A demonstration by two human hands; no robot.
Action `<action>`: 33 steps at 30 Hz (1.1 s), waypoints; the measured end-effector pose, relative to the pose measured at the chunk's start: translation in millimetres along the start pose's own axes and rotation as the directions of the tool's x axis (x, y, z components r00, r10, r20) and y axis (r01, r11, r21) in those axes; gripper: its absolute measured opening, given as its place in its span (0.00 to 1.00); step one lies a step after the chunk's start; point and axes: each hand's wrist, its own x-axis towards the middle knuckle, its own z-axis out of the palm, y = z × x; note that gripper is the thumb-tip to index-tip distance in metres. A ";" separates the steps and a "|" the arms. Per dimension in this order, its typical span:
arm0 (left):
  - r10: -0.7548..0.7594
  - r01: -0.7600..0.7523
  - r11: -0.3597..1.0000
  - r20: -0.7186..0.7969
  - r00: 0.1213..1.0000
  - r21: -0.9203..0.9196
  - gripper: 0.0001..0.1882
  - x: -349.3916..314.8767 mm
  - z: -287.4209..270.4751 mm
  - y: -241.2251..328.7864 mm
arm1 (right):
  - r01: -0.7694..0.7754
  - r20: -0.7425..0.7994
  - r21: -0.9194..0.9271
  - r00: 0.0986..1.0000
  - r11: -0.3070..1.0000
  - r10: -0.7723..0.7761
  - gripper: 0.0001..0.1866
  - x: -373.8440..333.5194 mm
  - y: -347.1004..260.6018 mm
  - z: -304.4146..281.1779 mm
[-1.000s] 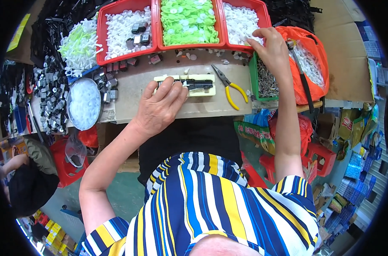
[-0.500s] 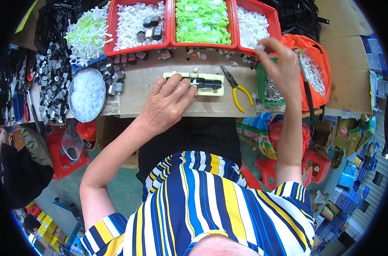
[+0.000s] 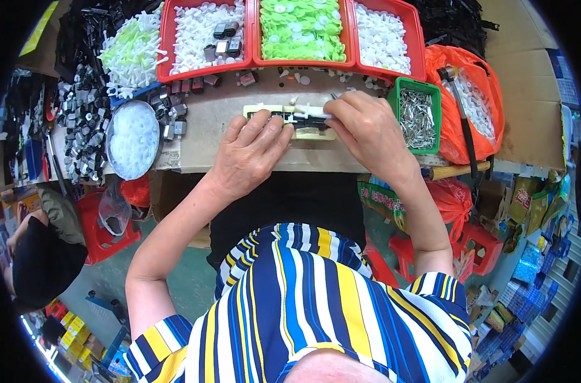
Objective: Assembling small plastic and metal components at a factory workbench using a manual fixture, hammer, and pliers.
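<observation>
The block [image 3: 315,135], pale cream, lies near the middle of the table [image 3: 204,137], toward its near edge, with a dark piece [image 3: 308,124] set in it. The left hand [image 3: 255,153] lies over the block's left end, fingers a little apart and tips on top; I can't tell from here whether it grips or just presses. The right hand [image 3: 370,131] is at the other end, thumb and fingertips pinching the right end of a slim white part [image 3: 313,111] that lies along the block's far side.

Just right of that hand stands a green bin [image 3: 437,121] full of metal pins [image 3: 417,118], and beyond it an orange bag [image 3: 452,148] with a hammer [image 3: 463,118] across it. On the far side sits the red tray [image 3: 303,62], green discs [image 3: 301,29] in its middle compartment. Off to the left there's an oval dish [image 3: 109,137].
</observation>
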 end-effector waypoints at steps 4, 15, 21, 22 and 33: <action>0.001 -0.001 1.000 -0.001 1.000 0.002 0.16 -0.2 -0.2 -0.4 | 0.029 -0.058 -0.071 0.998 0.997 -0.033 0.07 0.8 -2.2 -0.4; 0.005 -0.006 0.999 0.020 1.000 0.034 0.17 -3.9 1.7 -1.7 | 0.254 0.000 -0.308 0.964 0.917 -0.267 0.13 -10.2 -1.3 0.0; 0.006 -0.007 0.999 0.023 1.000 0.042 0.17 -3.4 1.0 -0.8 | 0.354 -0.012 -0.361 0.923 0.863 -0.384 0.15 -14.8 3.5 0.9; 0.006 -0.008 0.999 0.025 1.000 0.042 0.17 -3.1 0.7 -0.7 | 0.352 -0.015 -0.359 0.924 0.864 -0.382 0.15 -15.2 5.1 1.4; 0.013 -0.015 0.999 0.048 0.999 0.042 0.17 -0.4 -1.2 0.6 | 0.482 -0.091 -0.304 0.844 0.822 -0.528 0.15 -8.8 24.5 17.2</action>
